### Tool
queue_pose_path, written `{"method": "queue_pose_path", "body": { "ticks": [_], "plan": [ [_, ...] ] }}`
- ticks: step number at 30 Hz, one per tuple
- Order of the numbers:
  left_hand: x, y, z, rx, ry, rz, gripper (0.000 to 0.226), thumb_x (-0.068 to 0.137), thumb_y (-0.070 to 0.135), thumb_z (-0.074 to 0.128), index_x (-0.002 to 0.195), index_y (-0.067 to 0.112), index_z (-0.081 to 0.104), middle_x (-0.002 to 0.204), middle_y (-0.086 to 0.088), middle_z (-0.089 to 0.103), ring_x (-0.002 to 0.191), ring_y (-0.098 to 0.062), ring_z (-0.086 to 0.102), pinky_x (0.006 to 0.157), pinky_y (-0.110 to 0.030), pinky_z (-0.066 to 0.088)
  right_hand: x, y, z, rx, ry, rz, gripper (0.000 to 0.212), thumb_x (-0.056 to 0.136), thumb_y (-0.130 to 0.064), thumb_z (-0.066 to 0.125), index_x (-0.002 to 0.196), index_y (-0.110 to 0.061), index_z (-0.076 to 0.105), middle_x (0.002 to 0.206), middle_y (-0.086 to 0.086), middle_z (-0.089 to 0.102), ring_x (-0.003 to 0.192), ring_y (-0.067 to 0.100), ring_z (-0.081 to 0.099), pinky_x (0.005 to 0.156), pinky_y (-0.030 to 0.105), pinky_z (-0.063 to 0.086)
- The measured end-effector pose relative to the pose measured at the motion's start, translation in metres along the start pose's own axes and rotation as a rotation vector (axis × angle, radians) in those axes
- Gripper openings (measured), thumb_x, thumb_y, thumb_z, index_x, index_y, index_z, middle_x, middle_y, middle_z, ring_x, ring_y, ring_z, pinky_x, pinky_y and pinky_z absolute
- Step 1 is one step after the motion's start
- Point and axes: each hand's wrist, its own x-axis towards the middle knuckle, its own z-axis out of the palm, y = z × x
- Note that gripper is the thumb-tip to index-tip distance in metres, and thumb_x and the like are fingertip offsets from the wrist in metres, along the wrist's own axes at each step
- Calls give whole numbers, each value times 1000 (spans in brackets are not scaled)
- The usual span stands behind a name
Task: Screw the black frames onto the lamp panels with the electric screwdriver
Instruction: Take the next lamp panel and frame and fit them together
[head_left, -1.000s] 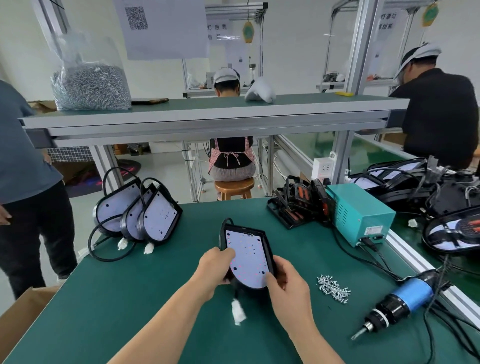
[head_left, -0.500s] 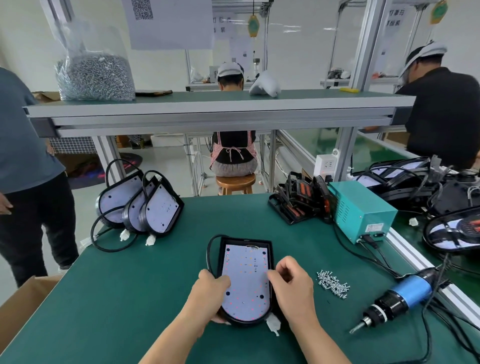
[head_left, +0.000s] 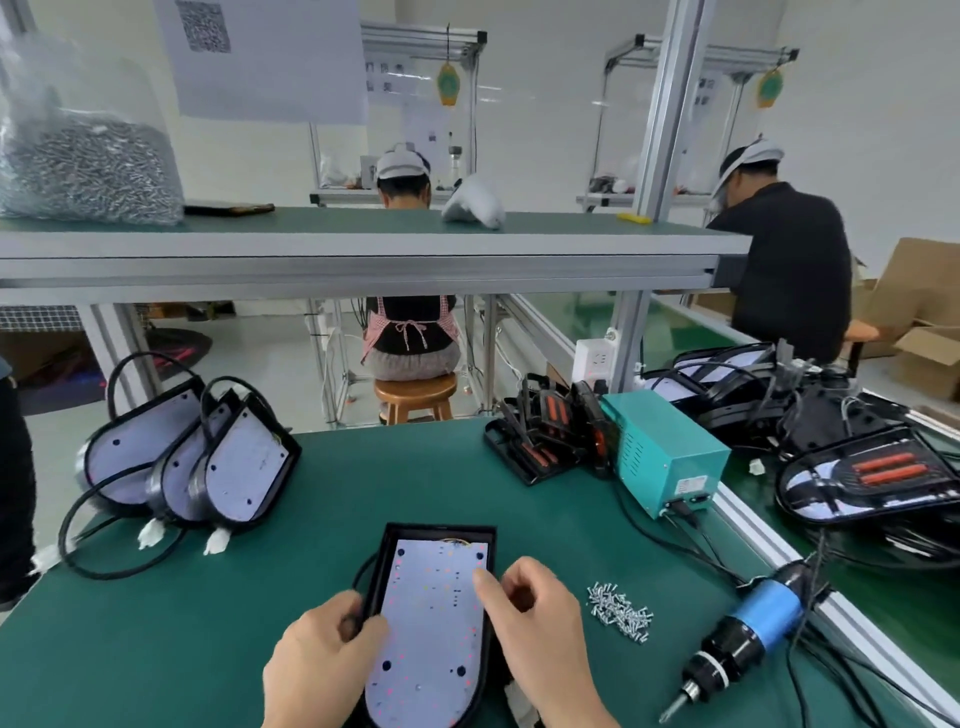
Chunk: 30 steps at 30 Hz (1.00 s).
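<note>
Black frame (head_left: 439, 531) rings the lamp panel (head_left: 431, 623), left hand (head_left: 322, 660) gripping its edge, right hand (head_left: 540, 623) loosely curled, thumb on it; best pressed flush before fetching screws (head_left: 621, 613) right of the panel.

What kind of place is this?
Probably a lamp factory's assembly line: lamp panels on a green workbench, an electric screwdriver beside loose screws, and capped workers at other stations.

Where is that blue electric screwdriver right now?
In the head view, the electric screwdriver lies untouched on the green table at lower right, just right of the loose screws and beyond the right hand.
</note>
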Motion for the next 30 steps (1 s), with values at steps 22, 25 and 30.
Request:
{"method": "queue_pose_path", "body": {
  "ticks": [22,25,30],
  "plan": [
    [14,-22,12,-325,-46,171,28,83,1,70,98,25,69,51,-5,44,51,-12,36,63,-25,33,223,-21,-56,-444,370,129,44,91,6,53,132,-9,55,127,16,64,114,38,60,94,45,51],
    [12,-20,12,-320,-28,169,31,83,0,68,97,27,70,53,-12,45,53,-11,38,65,-26,37,215,-23,-58,-616,327,96,26,91,0,56,113,-11,65,114,14,66,100,37,63,86,44,55],
    [11,-18,10,-315,-29,167,29,84,1,67,97,26,70,50,-2,40,52,-14,37,62,-27,35,197,-23,-57,-741,254,73,36,94,-6,57,130,-10,62,130,12,57,115,37,60,92,42,48]
  ]
}}
